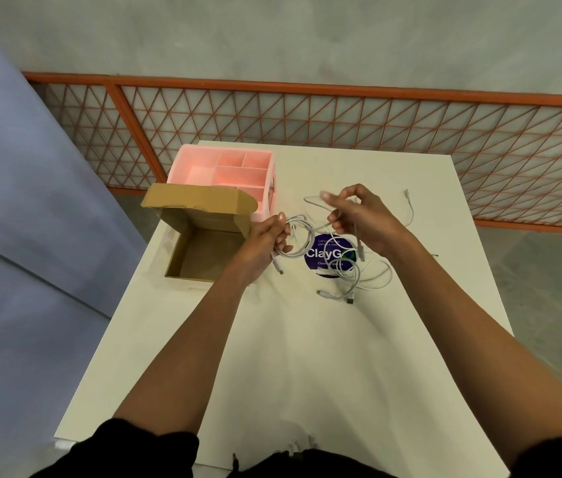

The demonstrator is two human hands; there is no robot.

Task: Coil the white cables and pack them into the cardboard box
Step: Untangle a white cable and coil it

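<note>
Black sleeves (141,446) sit at the near edge of the tabletop (307,367). Both bare forearms reach out over its middle.

Left hand (266,241): fingers curled round a coil of white cable (302,248), several loops held together, with one plug end hanging below the hand. Hand and wrist overlap the right wall of the cardboard box (203,257) and hide part of it.

Right hand (364,219): raised just beside the left, thumb and fingers pinching a white strand (359,244) that drops to a plug. The fingertips are blurred. I cannot tell whether this strand joins the coil.

Under the right hand, loose white cables (367,279) lie tangled on the tabletop towards its right edge, plug ends pointing to the near side. They cross a round purple sticker (314,255) and cover part of its lettering. A single white cable (411,210) lies apart, nearer the far right corner.

The box stands at the left edge with its top open and its lid flap raised at the far side. A pink organiser (203,169) with open compartments stands directly behind it at the far left corner, and the flap covers its near wall.

Beyond the tabletop an orange mesh fence (307,115) runs across a grey floor, and a blue-grey panel (31,201) stands to the left.
</note>
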